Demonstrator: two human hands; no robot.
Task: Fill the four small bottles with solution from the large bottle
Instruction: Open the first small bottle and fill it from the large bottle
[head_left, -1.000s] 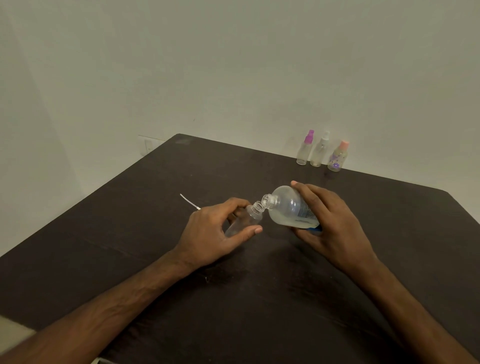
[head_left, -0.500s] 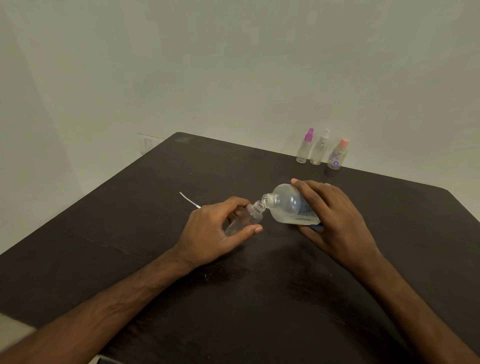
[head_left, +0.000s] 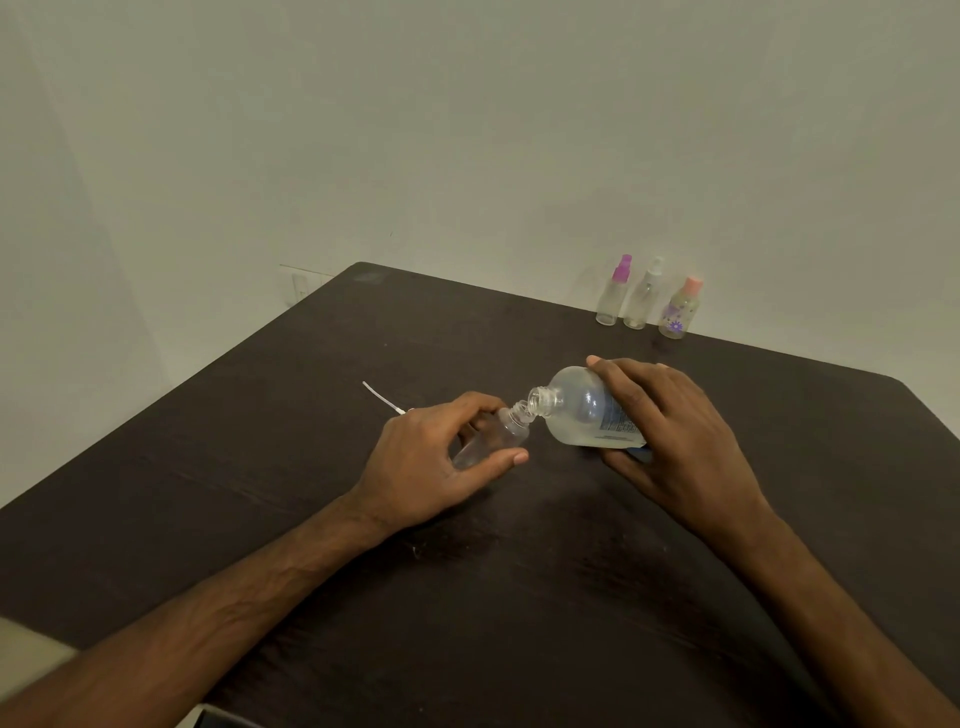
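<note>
While tipped sideways, large bottle mouth points left at small bottle.

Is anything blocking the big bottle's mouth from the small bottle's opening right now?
Nothing visible does. The large bottle, tilted in the right hand, has its uncapped mouth right at the open neck of the small bottle that the left hand holds.

The right hand hides the large bottle's base.
</note>
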